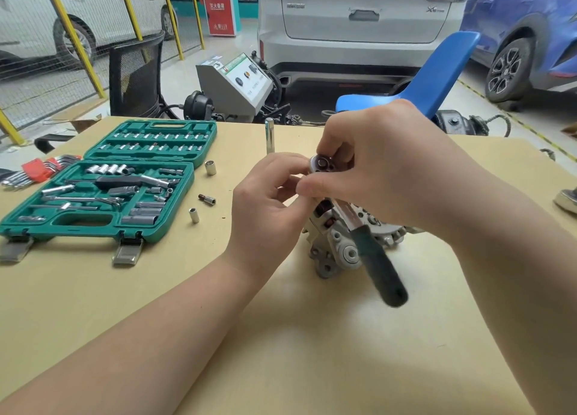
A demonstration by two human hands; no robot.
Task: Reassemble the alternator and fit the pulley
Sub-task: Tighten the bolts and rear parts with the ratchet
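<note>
Both hands at a ratchet head over an alternator, centre of frame.
Right hand curled round the ratchet head; left hand pinching beside it. Green handle slanting toward lower right across the alternator on the tan table. At left, open green socket case, loose sockets beside.

Two bare forearms are shown, with no sleeves visible up to the frame edge. The left hand and right hand are ungloved, without rings or watch.
</note>
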